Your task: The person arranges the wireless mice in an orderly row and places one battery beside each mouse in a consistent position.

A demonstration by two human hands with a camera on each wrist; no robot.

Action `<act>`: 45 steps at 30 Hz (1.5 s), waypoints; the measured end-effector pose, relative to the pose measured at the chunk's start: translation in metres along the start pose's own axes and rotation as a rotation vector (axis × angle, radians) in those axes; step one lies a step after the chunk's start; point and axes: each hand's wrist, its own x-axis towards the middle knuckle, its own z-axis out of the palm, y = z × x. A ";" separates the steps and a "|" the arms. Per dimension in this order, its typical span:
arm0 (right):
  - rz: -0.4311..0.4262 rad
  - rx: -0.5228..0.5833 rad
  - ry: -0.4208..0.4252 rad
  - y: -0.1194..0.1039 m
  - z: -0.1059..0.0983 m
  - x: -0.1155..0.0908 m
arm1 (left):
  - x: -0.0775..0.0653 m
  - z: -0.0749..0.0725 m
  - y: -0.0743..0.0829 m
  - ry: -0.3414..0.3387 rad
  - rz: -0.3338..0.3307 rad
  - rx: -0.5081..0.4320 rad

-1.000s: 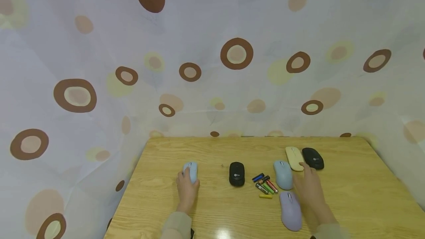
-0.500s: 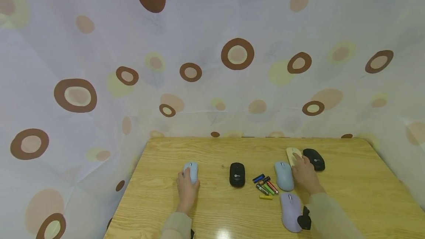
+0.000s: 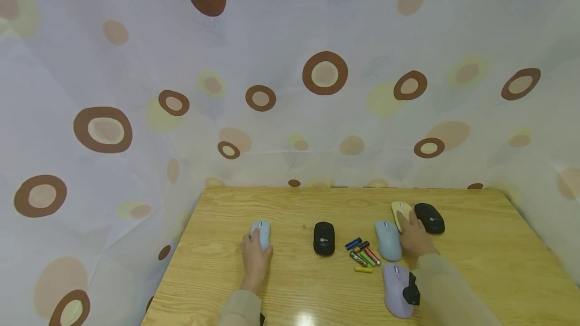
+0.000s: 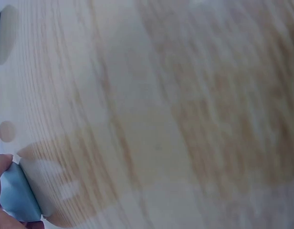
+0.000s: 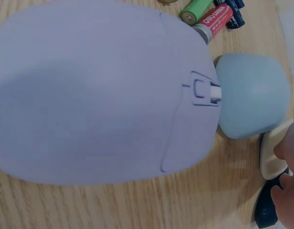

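At the left of the table, in the head view, my left hand (image 3: pixel 256 260) grips a small light blue computer mouse (image 3: pixel 263 229) with thumb and fingers. In the left wrist view only an edge of that mouse (image 4: pixel 18 193) shows between the fingers. Over on the right, my right hand (image 3: pixel 413 234) holds a cream mouse (image 3: pixel 399 209), its fingers covering much of it. The right wrist view shows fingertips at the cream mouse (image 5: pixel 272 160). Close to this hand lie a black mouse (image 3: pixel 429 218) and a larger light blue mouse (image 3: pixel 387 241).
A lilac mouse (image 3: pixel 396 293) lies beside the right wrist, partly covered by a black wrist mount (image 3: pixel 411 291). Several loose batteries (image 3: pixel 362 253) lie left of the light blue mouse. Another black mouse (image 3: pixel 323 238) sits mid-table. A dotted curtain (image 3: pixel 290 89) hangs behind the table (image 3: pixel 290 291).
My right hand has shifted left and come over the cream mouse, its fingers now on it. The left hand keeps its hold on the small light blue mouse.
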 end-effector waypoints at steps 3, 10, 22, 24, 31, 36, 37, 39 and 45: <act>0.020 -0.004 -0.039 0.002 0.000 0.002 | 0.000 -0.001 0.002 0.000 0.009 0.009; 0.026 -0.022 -0.096 0.006 0.000 0.003 | 0.000 0.000 0.002 0.014 0.039 0.042; -0.099 -0.098 0.238 0.013 0.019 -0.003 | -0.002 -0.002 0.001 0.026 0.056 0.047; -0.101 -0.103 0.264 0.013 0.020 -0.005 | -0.002 -0.001 0.000 0.025 0.054 0.045; -0.050 -0.068 0.230 0.014 0.020 -0.004 | -0.001 -0.001 -0.001 0.034 0.043 0.048; -0.029 -0.040 0.194 0.019 0.016 -0.003 | -0.001 -0.002 -0.001 0.030 0.041 0.043; -0.015 -0.026 0.183 0.020 0.015 -0.003 | -0.001 -0.002 -0.001 0.030 0.040 0.038; 0.006 0.000 0.171 0.021 0.014 -0.004 | -0.001 -0.002 -0.001 0.034 0.043 0.029; 0.048 0.030 0.149 0.018 0.007 -0.009 | -0.001 -0.002 0.001 0.021 0.045 0.025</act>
